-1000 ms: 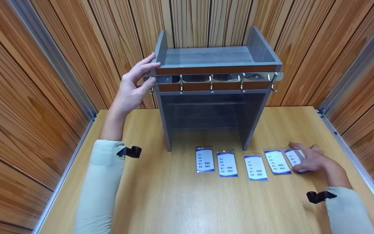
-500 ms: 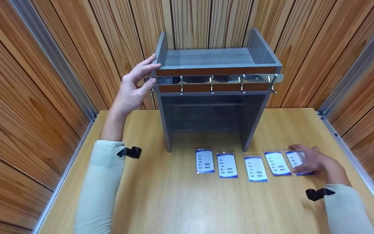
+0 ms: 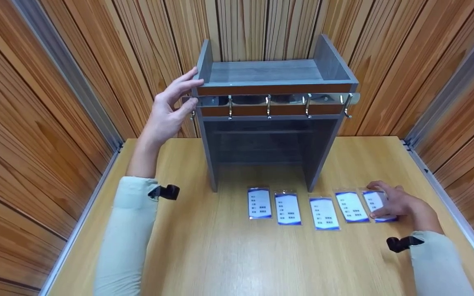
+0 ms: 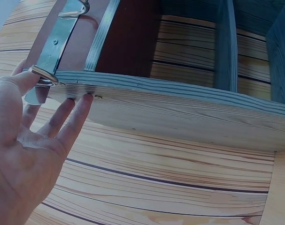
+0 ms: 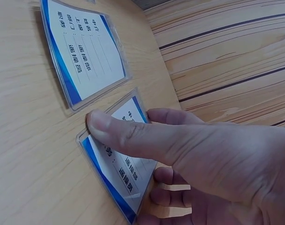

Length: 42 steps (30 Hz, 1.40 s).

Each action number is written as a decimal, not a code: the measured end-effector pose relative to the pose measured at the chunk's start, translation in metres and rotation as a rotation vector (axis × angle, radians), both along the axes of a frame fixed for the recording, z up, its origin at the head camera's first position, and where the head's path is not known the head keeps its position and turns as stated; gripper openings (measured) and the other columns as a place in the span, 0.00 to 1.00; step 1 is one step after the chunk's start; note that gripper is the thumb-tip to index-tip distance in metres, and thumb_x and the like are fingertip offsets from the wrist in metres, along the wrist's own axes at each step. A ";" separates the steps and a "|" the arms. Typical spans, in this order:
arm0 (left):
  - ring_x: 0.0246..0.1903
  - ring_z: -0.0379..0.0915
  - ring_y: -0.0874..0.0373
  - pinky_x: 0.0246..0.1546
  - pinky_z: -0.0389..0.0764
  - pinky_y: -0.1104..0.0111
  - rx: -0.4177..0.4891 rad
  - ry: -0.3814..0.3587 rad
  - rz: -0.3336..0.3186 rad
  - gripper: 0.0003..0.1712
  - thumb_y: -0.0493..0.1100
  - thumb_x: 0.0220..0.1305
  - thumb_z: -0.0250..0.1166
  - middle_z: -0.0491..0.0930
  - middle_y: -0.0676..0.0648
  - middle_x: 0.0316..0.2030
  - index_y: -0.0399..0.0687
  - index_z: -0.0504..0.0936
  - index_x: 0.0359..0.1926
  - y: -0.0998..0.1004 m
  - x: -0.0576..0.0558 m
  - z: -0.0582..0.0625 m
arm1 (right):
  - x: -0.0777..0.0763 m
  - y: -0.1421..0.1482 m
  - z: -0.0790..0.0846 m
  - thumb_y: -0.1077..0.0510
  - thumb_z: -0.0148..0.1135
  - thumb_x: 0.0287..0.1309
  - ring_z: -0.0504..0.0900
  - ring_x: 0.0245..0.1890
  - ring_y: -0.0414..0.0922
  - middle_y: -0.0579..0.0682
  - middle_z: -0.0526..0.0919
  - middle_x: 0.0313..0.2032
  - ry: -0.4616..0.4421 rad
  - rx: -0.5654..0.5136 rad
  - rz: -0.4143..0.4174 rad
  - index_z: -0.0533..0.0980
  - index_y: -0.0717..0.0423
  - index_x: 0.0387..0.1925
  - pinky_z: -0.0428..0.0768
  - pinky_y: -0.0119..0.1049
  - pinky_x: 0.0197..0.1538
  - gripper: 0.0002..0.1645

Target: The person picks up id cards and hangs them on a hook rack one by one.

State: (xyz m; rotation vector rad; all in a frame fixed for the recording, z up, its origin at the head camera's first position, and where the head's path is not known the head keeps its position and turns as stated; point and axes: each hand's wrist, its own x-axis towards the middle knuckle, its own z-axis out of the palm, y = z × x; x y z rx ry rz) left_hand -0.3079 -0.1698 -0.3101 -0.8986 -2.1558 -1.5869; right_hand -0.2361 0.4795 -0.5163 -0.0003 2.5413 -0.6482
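Note:
A grey wooden shelf rack [image 3: 261,72] stands at the back of the table. Across its front runs a metal strip [image 3: 249,100] with several hooks. My left hand [image 3: 171,109] touches the rack's upper left side; in the left wrist view its straight fingers [image 4: 76,115] lie against the outer side panel, and the thumb is at the end hook [image 4: 44,74]. Far to the right, my right hand [image 3: 399,202] holds the rightmost ID badge [image 5: 128,187] by its sides, thumb on the left edge and fingers at the right edge. The badge lies close over the table, partly covered by the hand.
Several other badges in clear sleeves lie in a row in front of the rack, from the leftmost badge [image 3: 259,203] to a neighbouring badge [image 3: 352,205] beside the held one. Wood-patterned walls [image 3: 56,123] enclose the table [image 3: 228,263] at the back and sides.
My right wrist has shifted slightly up and left, while the hand stays at the rightmost badge. The left hand and rack have not visibly moved.

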 end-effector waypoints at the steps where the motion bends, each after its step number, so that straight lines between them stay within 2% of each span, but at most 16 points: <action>1: 0.88 0.61 0.51 0.90 0.64 0.50 -0.001 0.000 0.000 0.24 0.34 0.85 0.60 0.64 0.45 0.89 0.40 0.80 0.76 0.000 0.000 0.000 | 0.000 0.000 0.000 0.34 0.83 0.60 0.62 0.63 0.83 0.85 0.55 0.70 0.002 0.005 0.000 0.54 0.46 0.86 0.69 0.80 0.60 0.66; 6: 0.88 0.61 0.50 0.90 0.64 0.48 0.001 -0.002 0.001 0.24 0.33 0.85 0.60 0.64 0.45 0.89 0.40 0.80 0.76 0.000 0.002 0.002 | -0.001 -0.003 -0.003 0.30 0.83 0.57 0.66 0.61 0.80 0.85 0.58 0.67 0.014 0.031 0.005 0.55 0.49 0.83 0.74 0.74 0.58 0.67; 10: 0.88 0.62 0.50 0.89 0.65 0.48 0.005 -0.001 -0.001 0.24 0.33 0.85 0.60 0.64 0.45 0.88 0.40 0.80 0.76 0.000 0.003 0.002 | 0.000 -0.005 -0.004 0.29 0.84 0.55 0.67 0.60 0.79 0.84 0.59 0.65 0.016 0.040 -0.001 0.56 0.50 0.81 0.74 0.76 0.59 0.66; 13: 0.87 0.63 0.50 0.89 0.65 0.49 0.002 0.000 -0.003 0.24 0.32 0.84 0.61 0.65 0.44 0.88 0.39 0.80 0.76 0.001 0.002 0.002 | 0.001 -0.006 -0.004 0.33 0.85 0.56 0.66 0.60 0.80 0.83 0.58 0.65 0.018 0.023 -0.017 0.56 0.50 0.80 0.72 0.78 0.61 0.65; 19: 0.86 0.64 0.50 0.88 0.68 0.52 -0.016 0.011 0.006 0.24 0.33 0.84 0.61 0.65 0.44 0.88 0.40 0.80 0.76 0.001 0.000 0.003 | 0.007 -0.010 -0.003 0.45 0.83 0.64 0.63 0.67 0.82 0.85 0.57 0.73 0.100 -0.040 0.027 0.57 0.54 0.79 0.66 0.83 0.66 0.56; 23: 0.86 0.65 0.51 0.87 0.69 0.52 -0.022 0.013 0.007 0.24 0.34 0.85 0.61 0.65 0.45 0.88 0.40 0.80 0.76 0.001 0.000 0.003 | 0.010 -0.014 -0.003 0.52 0.83 0.64 0.57 0.73 0.86 0.85 0.53 0.78 0.158 -0.087 0.044 0.54 0.58 0.83 0.57 0.89 0.71 0.59; 25: 0.86 0.64 0.50 0.88 0.67 0.50 -0.020 0.011 0.004 0.24 0.33 0.84 0.61 0.65 0.45 0.88 0.39 0.80 0.76 0.002 -0.001 0.003 | 0.011 -0.016 -0.004 0.54 0.83 0.64 0.54 0.75 0.86 0.84 0.50 0.80 0.164 -0.099 0.044 0.51 0.57 0.85 0.56 0.90 0.71 0.62; 31: 0.87 0.63 0.49 0.89 0.65 0.50 -0.020 0.003 -0.001 0.24 0.33 0.84 0.61 0.64 0.44 0.89 0.38 0.79 0.76 0.003 -0.004 0.002 | 0.015 -0.019 -0.006 0.57 0.80 0.65 0.50 0.77 0.87 0.83 0.45 0.82 0.138 -0.133 0.043 0.46 0.57 0.89 0.55 0.91 0.70 0.66; 42: 0.86 0.65 0.47 0.88 0.66 0.47 -0.011 0.004 -0.009 0.24 0.32 0.83 0.62 0.65 0.43 0.88 0.39 0.81 0.75 -0.002 -0.002 0.002 | 0.014 -0.020 -0.009 0.59 0.80 0.62 0.52 0.76 0.85 0.83 0.47 0.81 0.171 -0.168 0.047 0.48 0.60 0.87 0.55 0.90 0.70 0.65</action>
